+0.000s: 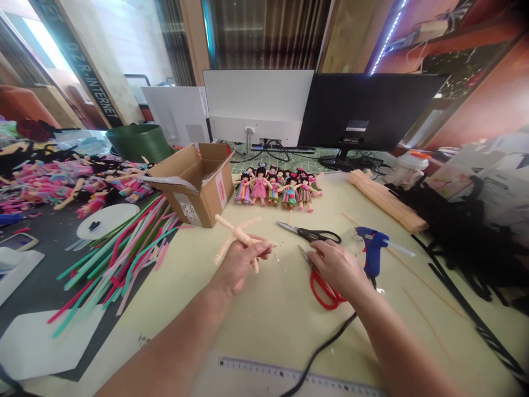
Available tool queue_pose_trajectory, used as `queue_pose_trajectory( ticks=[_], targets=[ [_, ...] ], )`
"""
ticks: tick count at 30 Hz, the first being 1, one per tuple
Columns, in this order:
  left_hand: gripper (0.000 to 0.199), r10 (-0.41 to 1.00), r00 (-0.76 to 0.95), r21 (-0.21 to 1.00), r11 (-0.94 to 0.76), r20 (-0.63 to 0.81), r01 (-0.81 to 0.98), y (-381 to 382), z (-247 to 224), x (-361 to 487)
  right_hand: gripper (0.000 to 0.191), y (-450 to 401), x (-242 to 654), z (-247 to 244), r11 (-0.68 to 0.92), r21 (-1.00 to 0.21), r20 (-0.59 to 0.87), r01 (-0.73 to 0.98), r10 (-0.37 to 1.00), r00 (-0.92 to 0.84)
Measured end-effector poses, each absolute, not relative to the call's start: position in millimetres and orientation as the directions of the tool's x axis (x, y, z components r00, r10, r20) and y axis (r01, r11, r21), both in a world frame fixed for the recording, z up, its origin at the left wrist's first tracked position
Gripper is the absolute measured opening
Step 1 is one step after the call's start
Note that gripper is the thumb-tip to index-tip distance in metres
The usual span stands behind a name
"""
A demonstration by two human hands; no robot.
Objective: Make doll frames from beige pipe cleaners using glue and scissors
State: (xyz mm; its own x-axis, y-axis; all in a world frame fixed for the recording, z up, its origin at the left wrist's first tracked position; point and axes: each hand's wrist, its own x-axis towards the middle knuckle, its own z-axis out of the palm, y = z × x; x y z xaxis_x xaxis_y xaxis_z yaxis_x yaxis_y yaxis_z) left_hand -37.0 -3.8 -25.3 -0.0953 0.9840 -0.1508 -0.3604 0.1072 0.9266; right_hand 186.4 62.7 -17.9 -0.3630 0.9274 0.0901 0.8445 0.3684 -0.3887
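Note:
My left hand (237,264) is closed around a beige doll body (243,236) of twisted fuzzy pipe cleaner, its limbs sticking out on several sides. To the right, my right hand (335,266) grips red-handled scissors (318,290) around the middle. Their blade tip points away to the upper left, the red loops show below the hand, and the pivot is hidden under the fingers. Just beyond lie black-handled scissors (309,234), blades toward the left. A blue glue gun (372,248) stands right of my right hand, with a clear glue stick in its back.
An open cardboard box (198,193) stands beside finished dolls (273,187). Colored pipe cleaners (119,248) spread on the left; a beige bundle (386,199) and black strips (450,231) lie right. A ruler (285,375) and black cord (326,347) are in front, monitors (258,96) behind.

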Motion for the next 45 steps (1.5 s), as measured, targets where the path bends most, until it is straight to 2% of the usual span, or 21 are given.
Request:
queue_pose_trajectory(
  ticks=[1, 3, 6, 9, 11, 17, 21, 24, 27, 28, 32, 36, 40, 45],
  targets=[
    [0.023, 0.985, -0.083, 0.925, 0.115, -0.155, -0.361, -4.4, -25.1, -36.3, 0.024, 60.2, 183.9, -15.2, 0.385, -0.437, 0.141, 0.813, 0.922, -0.361],
    [0.022, 0.987, -0.058, 0.936, 0.121, -0.149, -0.331, -5.6, -25.1, -34.6, 0.024, 52.6, 176.3, -9.1, 0.393, -0.611, 0.157, 0.687, 0.911, -0.382],
    [0.021, 0.992, -0.023, 0.961, 0.113, -0.122, -0.252, -7.8, -25.1, -31.0, 0.022, 39.4, 162.3, -4.3, 0.254, -0.864, 0.035, 0.434, 0.891, -0.452],
    [0.021, 0.995, 0.007, 0.972, 0.100, -0.101, -0.212, -10.0, -23.9, -27.3, 0.023, 30.5, 151.5, -7.4, 0.190, -0.943, 0.035, 0.272, 0.873, -0.487],
    [0.021, 0.996, 0.032, 0.976, 0.092, -0.087, -0.196, -11.2, -22.3, -25.1, 0.020, 27.4, 147.9, -10.7, 0.236, -0.938, 0.087, 0.253, 0.868, -0.488],
    [0.019, 0.993, 0.065, 0.975, 0.113, -0.102, -0.193, -13.3, -18.6, -20.8, 0.021, 19.8, 146.9, -8.9, 0.432, -0.763, 0.210, 0.481, 0.870, -0.447],
    [0.022, 0.991, 0.059, 0.979, 0.124, -0.116, -0.164, -13.2, -17.2, -19.6, 0.023, 18.7, 147.1, -8.2, 0.450, -0.751, 0.232, 0.484, 0.865, -0.444],
    [0.024, 0.994, 0.026, 0.983, 0.107, -0.104, -0.149, -12.5, -16.4, -20.4, 0.017, 21.6, 145.9, -12.0, 0.337, -0.868, 0.145, 0.365, 0.875, -0.462],
    [0.024, 0.995, -0.011, 0.983, 0.095, -0.098, -0.157, -11.9, -15.7, -22.3, 0.053, 24.0, 144.7, -15.3, 0.215, -0.948, 0.087, 0.234, 0.884, -0.459],
    [0.024, 0.995, -0.012, 0.982, 0.096, -0.100, -0.160, -11.8, -15.5, -22.8, 0.055, 24.4, 144.6, -15.5, 0.202, -0.954, 0.087, 0.219, 0.892, -0.444],
    [0.024, 0.994, 0.008, 0.985, 0.106, -0.106, -0.134, -12.3, -14.9, -23.1, 0.028, 25.6, 145.4, -11.4, 0.089, -0.985, 0.017, 0.148, 0.903, -0.430],
    [0.022, 0.997, 0.006, 0.993, 0.082, -0.081, -0.082, -12.8, -13.9, -22.0, 0.030, 26.1, 145.3, -7.9, -0.128, -0.989, -0.146, 0.070, 0.865, -0.479],
    [0.020, 0.999, 0.022, 0.997, 0.042, -0.041, -0.058, -12.8, -12.3, -21.1, 0.026, 25.5, 144.7, -10.4, -0.220, -0.975, -0.182, -0.020, 0.849, -0.496],
    [0.017, 1.000, -0.003, 0.996, -0.014, 0.014, -0.083, -12.2, -15.4, -21.9, 0.035, 30.2, 148.5, -13.8, -0.475, -0.870, -0.336, -0.134, 0.769, -0.543]
  ],
)
